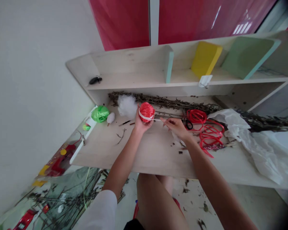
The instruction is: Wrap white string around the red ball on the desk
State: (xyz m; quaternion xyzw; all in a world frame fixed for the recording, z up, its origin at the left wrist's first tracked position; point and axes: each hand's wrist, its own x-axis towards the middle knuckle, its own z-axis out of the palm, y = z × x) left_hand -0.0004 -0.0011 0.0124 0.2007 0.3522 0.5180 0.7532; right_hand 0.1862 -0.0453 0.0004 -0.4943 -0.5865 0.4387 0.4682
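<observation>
My left hand (141, 123) is closed round a red ball (147, 111) wrapped in shiny red strip, with a white band across it. A thin stick runs from the ball to the right. My right hand (176, 126) pinches that thin stick (158, 119) just right of the ball, over the wooden desk (139, 153). A tuft of white stuffing (127, 106) lies just behind the ball.
Loose red strip (206, 131) and scissors (188, 124) lie right of my right hand. A green ball (100, 113) and a small white ball (110, 118) sit at the left. Dry branches (172, 103) line the back. White plastic (254, 140) covers the right end. Shelf above holds yellow (205, 58) and green blocks (247, 56).
</observation>
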